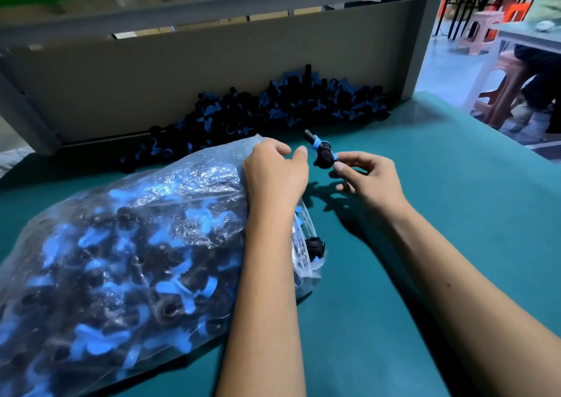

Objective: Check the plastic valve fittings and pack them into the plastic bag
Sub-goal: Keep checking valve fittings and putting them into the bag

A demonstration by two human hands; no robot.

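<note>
Bulging clear bag [127, 245] of black-blue fittings, left grip [274, 173] pinching its rim — right grip [368, 178] holding fitting [323, 153]

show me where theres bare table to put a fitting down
Bare green table lies right of the right hand, out to the table edge, and in front between the forearms. Crowded: the full plastic bag on the left, and the loose pile of fittings along the back panel.

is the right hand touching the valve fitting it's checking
Touching. The head view shows the right hand pinching the black and blue valve fitting at its near end between thumb and fingertips, with the fitting held up off the green table.
</note>
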